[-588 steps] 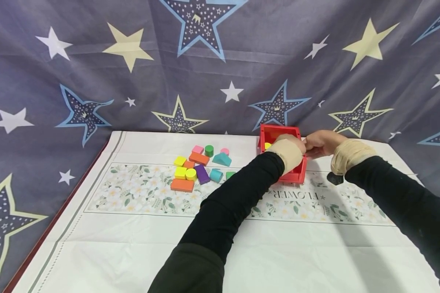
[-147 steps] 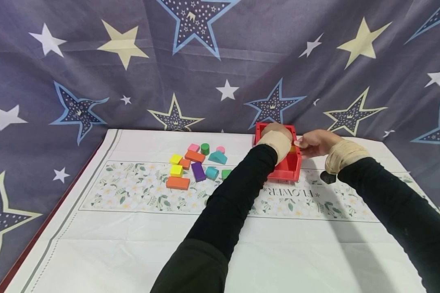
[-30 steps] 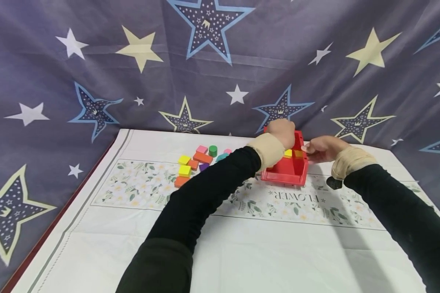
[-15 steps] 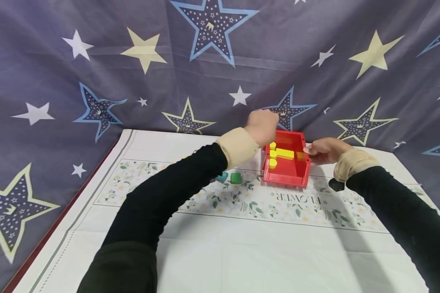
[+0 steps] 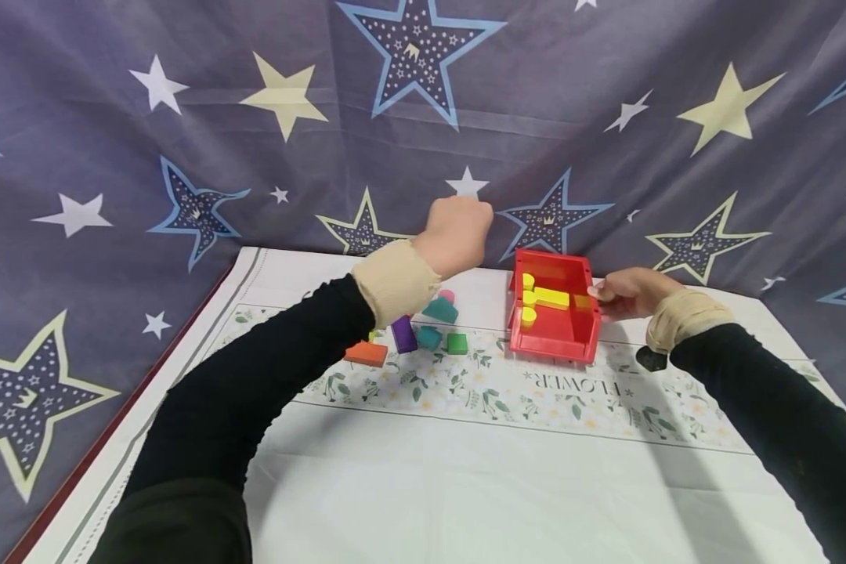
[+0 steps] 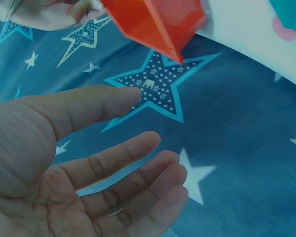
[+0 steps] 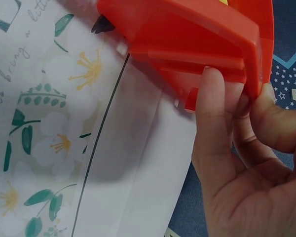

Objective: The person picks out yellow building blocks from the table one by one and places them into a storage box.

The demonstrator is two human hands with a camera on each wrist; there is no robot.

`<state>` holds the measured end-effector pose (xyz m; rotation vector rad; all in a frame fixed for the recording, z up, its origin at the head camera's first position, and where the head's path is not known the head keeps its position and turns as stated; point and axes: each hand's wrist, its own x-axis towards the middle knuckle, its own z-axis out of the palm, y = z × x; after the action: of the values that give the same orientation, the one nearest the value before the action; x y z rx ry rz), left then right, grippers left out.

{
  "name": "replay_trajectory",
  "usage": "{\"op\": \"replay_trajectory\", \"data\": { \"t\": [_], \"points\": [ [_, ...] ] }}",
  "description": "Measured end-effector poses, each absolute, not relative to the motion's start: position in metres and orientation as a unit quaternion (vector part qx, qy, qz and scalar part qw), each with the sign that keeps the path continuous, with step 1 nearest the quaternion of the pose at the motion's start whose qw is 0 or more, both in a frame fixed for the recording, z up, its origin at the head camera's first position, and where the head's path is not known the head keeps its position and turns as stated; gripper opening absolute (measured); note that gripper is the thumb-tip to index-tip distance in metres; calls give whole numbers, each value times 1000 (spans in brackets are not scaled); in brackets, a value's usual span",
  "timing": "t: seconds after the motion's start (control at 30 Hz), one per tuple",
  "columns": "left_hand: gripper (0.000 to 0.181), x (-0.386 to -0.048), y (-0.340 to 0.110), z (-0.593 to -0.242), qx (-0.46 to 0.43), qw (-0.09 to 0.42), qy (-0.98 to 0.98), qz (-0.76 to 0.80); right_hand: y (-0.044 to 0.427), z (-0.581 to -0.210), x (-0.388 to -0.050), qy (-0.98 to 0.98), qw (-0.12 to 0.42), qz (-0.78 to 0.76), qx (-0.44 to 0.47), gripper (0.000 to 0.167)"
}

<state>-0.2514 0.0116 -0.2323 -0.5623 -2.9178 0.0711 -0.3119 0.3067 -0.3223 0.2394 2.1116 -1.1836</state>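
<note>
A red bin (image 5: 553,345) stands at the back right of the table, with several yellow blocks (image 5: 552,298) inside. My right hand (image 5: 630,292) grips the bin's right side; in the right wrist view the thumb and fingers of that hand (image 7: 246,148) pinch its red wall (image 7: 187,29). My left hand (image 5: 457,235) is raised left of the bin, above the back of the table near the loose blocks. The left wrist view shows this hand (image 6: 89,163) with an empty palm and relaxed, parted fingers, the bin (image 6: 158,24) beyond it.
Loose blocks lie left of the bin: green (image 5: 457,344), teal (image 5: 440,310), blue (image 5: 428,338), purple (image 5: 404,334), orange (image 5: 366,354) and pink (image 5: 447,295). My left sleeve (image 5: 254,392) covers part of the table. A starry curtain (image 5: 366,117) hangs behind.
My left hand has come out of the bin and moved left, uncovering the yellow blocks inside. A yellow cylinder seen earlier among the loose blocks was gone from there before this. My right hand stays on the bin.
</note>
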Motion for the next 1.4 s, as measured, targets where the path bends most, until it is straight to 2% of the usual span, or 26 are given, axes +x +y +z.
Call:
{"op": "replay_trajectory", "data": {
  "t": [0.4, 0.63, 0.93, 1.1, 1.17, 1.3, 1.4],
  "points": [
    [19, -248, -23, -237, -182, 60, -981, 26, 310, -322, -312, 815, 346, -453, 101, 16],
    [14, -244, -44, -245, -176, 14, -984, 18, 309, -322, -314, 811, 347, -461, 101, 14],
    [17, -246, -73, -262, -197, -24, -980, 2, 311, -325, -316, 804, 350, -471, 100, 9],
    [35, -249, -87, -275, -214, -42, -976, 23, 311, -325, -316, 803, 353, -471, 95, 10],
    [32, -249, -92, -281, -216, -56, -974, 24, 311, -325, -316, 802, 352, -473, 96, 9],
    [15, -250, -99, -293, -203, -96, -974, 4, 311, -325, -316, 802, 351, -473, 100, 9],
    [12, -250, -103, -301, -180, -119, -976, -7, 310, -326, -316, 803, 352, -470, 98, 8]
  ]
}}
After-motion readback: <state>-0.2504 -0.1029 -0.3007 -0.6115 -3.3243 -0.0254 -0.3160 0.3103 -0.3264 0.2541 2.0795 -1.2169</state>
